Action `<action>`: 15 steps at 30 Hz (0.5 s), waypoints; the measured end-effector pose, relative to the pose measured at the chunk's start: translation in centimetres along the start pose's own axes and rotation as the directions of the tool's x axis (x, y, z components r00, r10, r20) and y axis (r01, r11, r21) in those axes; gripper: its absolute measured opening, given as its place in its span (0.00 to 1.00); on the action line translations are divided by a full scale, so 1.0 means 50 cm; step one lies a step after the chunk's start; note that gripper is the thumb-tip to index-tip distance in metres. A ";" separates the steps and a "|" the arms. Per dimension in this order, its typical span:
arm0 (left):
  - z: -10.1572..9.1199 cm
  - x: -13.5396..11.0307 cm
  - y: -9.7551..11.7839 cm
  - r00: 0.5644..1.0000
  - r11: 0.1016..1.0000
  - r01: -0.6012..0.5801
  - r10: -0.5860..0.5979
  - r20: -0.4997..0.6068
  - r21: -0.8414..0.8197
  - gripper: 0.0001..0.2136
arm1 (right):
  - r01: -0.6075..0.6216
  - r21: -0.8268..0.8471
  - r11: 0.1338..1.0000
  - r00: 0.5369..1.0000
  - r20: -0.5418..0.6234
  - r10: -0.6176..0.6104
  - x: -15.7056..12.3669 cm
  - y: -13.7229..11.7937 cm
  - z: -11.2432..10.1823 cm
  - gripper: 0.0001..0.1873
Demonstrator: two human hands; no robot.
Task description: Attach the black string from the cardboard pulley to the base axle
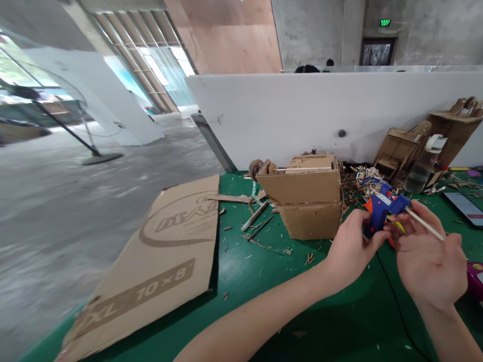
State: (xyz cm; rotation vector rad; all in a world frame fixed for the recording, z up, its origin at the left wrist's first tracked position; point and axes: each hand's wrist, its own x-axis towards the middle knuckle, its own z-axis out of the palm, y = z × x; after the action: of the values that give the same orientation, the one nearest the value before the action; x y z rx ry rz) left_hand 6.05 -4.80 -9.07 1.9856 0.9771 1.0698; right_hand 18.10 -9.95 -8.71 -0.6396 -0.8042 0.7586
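A blue hot glue gun (380,208) with orange parts is gripped by my left hand (349,249), thumb and fingers closed around its body. From the back of the gun a pale glue stick (426,224) sticks out towards the right. My right hand (430,256) is turned palm up beside the gun. The stick lies across its palm between fingers and thumb, its end at the thumb; some fingertips are close to the gun's handle. A cardboard box structure (315,201) with round cardboard discs and a thin rod on top stands left of the gun.
A flat printed cardboard sheet (169,241) overhangs the left edge of the green table (264,281). Scraps and sticks are scattered about. At right are a water bottle (422,163), cardboard models (402,151) and a phone (466,208). A black cord (394,296) runs below the gun. A white partition (287,115) stands behind.
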 end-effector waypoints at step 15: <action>0.005 0.000 -0.007 1.000 0.999 -0.004 0.005 0.021 -0.043 0.15 | 0.073 -0.030 0.997 0.993 0.096 -0.070 -0.007 0.007 -0.022 0.24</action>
State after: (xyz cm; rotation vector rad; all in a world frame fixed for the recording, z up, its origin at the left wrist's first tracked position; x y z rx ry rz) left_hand 6.15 -4.66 -9.48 1.9613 0.9311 1.0620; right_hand 18.73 -10.27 -9.72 -0.6044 -0.9240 0.7155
